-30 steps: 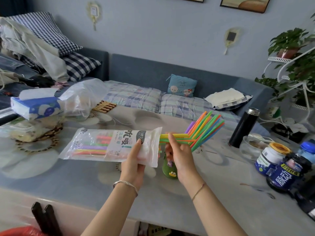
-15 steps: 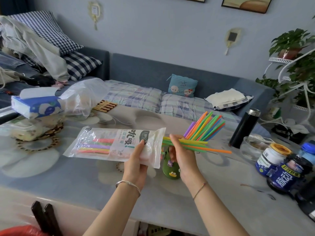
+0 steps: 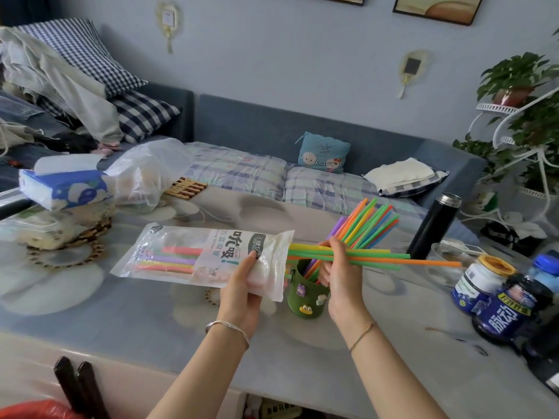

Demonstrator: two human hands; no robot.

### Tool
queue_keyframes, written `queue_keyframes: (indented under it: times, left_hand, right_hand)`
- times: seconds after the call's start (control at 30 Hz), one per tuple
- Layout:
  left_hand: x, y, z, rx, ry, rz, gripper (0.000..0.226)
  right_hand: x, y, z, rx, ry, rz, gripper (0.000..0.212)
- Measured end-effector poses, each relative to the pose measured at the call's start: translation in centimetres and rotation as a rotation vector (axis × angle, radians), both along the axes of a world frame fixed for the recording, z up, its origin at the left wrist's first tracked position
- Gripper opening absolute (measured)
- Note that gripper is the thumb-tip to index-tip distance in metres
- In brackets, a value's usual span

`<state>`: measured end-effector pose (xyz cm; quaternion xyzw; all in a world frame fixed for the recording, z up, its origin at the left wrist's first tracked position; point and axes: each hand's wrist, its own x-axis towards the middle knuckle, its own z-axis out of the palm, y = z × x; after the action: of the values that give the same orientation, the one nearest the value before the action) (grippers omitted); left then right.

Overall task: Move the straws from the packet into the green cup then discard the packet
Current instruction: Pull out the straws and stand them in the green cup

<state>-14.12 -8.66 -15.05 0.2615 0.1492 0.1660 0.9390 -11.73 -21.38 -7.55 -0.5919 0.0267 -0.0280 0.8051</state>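
Green, yellow and orange straws [image 3: 375,257] lie crosswise, pinched in the right hand [image 3: 340,273] with their tails inside the packet [image 3: 205,257] that the left hand [image 3: 242,285] grips, while the green cup [image 3: 307,293] stands just below the right hand.

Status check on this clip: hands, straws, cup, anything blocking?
Left hand grips packet, straws inside. Right hand pulling straw bunch from packet mouth. Green cup already holds straws. Nothing blocking cup.
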Motion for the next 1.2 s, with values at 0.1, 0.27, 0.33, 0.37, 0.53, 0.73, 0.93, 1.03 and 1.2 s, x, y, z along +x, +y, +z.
queue_keyframes:
  times: [0.1, 0.27, 0.33, 0.37, 0.53, 0.73, 0.93, 1.03, 1.2]
  left_hand:
    - [0.1, -0.1, -0.2, 0.012, 0.016, -0.016, 0.051]
    - [0.2, 0.1, -0.2, 0.004, 0.027, -0.002, 0.05]
    - [0.2, 0.5, -0.2, -0.009, 0.038, 0.025, 0.048]
    - [0.2, 0.7, -0.2, -0.015, 0.045, 0.031, 0.046]
    - [-0.1, 1.0, 0.2, -0.03, 0.065, 0.042, 0.04]
    - [-0.2, 0.9, 0.2, -0.028, 0.067, 0.057, 0.04]
    - [-0.2, 0.7, -0.1, -0.024, 0.102, 0.079, 0.049]
    - [-0.1, 0.7, -0.2, -0.02, 0.105, 0.09, 0.05]
    - [0.0, 0.9, -0.3, -0.012, 0.073, 0.08, 0.049]
  right_hand:
    - [-0.2, 0.4, -0.3, -0.149, -0.033, 0.133, 0.024]
    - [0.2, -0.3, 0.2, -0.219, -0.116, 0.049, 0.03]
    - [0.8, -1.3, 0.7, -0.126, -0.154, -0.049, 0.03]
    - [1.2, -1.8, 1.1, -0.084, -0.163, -0.097, 0.029]
    - [3.4, -4.8, 2.7, -0.138, -0.253, -0.239, 0.033]
    - [3.9, -6.8, 4.9, -0.328, -0.422, -0.356, 0.038]
    - [4.1, -7.4, 5.9, -0.631, -0.522, -0.373, 0.043]
    - [4.6, -6.6, 5.2, -0.816, -0.506, -0.287, 0.049]
    - [5.4, -4.1, 2.7, -1.008, -0.373, -0.105, 0.05]
